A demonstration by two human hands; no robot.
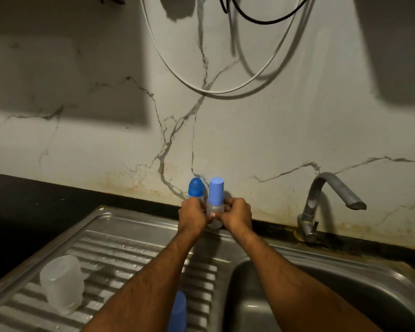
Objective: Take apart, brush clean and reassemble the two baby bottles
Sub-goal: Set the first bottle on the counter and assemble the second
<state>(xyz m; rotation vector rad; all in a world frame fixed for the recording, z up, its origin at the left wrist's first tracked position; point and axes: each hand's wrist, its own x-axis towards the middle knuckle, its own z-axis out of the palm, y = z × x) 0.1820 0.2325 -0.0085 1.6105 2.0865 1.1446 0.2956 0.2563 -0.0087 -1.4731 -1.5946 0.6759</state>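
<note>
Hands meet at the far edge of the steel drainboard (120,238), against the marble-patterned wall (249,140). Right hand (237,215) curls round the clear body of the pale-blue-capped bottle (216,195), thumb across the front, fingers behind; firm hold. Left hand (193,215) wraps the lower part of the dark-blue-capped bottle (196,188); its fingers also reach toward the neighbouring bottle, and whether they touch it cannot be told. Both bottles upright, just beside each other, caps on; dark-blue cap rounded, pale-blue cap flat-topped and taller. Bottle bases hidden behind the hands, so contact with the steel surface not confirmed.

Both forearms run up from the lower edge of the view, the left over the ribbed drainboard, the right over the rim of the sink basin (321,295).

Near left on the drainboard: frosted translucent container (62,283), standing mouth down. Near centre, partly hidden under the left forearm: a pale-blue plastic piece (177,312), kind not determinable.

Right of the hands: metal tap (331,200) mounted on the dark counter (22,207) behind the basin, spout pointing right. Above: a white cable (168,65) and a black cable (261,20) hang in loops against the wall. Rust-coloured staining along the wall's bottom edge.
</note>
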